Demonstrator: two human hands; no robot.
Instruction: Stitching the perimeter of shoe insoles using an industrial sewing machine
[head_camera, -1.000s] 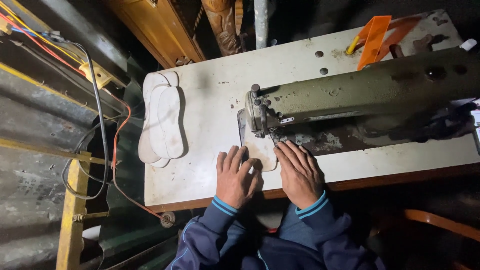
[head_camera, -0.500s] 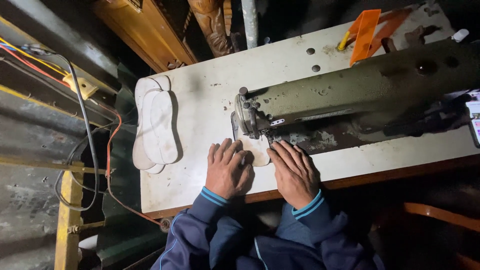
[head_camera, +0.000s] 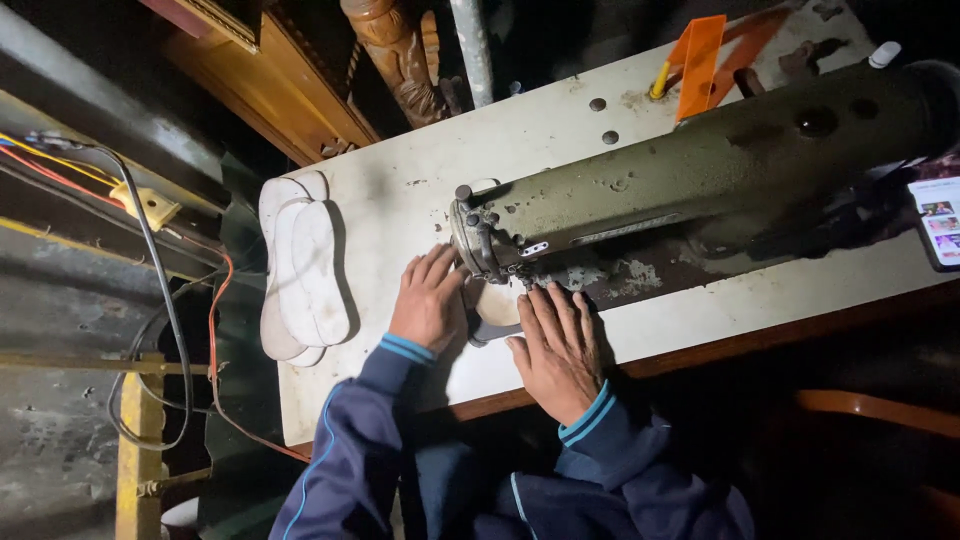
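My left hand (head_camera: 428, 302) lies flat on a pale sole-shaped piece (head_camera: 496, 303) under the head of a green sewing machine (head_camera: 690, 185). My right hand (head_camera: 556, 345) presses down on the same piece from the near side, fingers spread toward the needle area. Most of the piece is hidden by both hands and the machine head. A stack of white shoe insoles (head_camera: 300, 270) rests at the left end of the white table (head_camera: 400, 200), a short way left of my left hand.
An orange plastic piece (head_camera: 700, 62) lies at the table's far edge. A phone with a lit screen (head_camera: 940, 220) sits at the right. Loose cables (head_camera: 170, 300) hang left of the table beside a yellow frame (head_camera: 135, 440). Carved wood (head_camera: 400, 60) stands behind.
The view has shifted slightly. Both hands stay on the piece at the needle, with my left hand's fingers reaching a little closer to the machine head.
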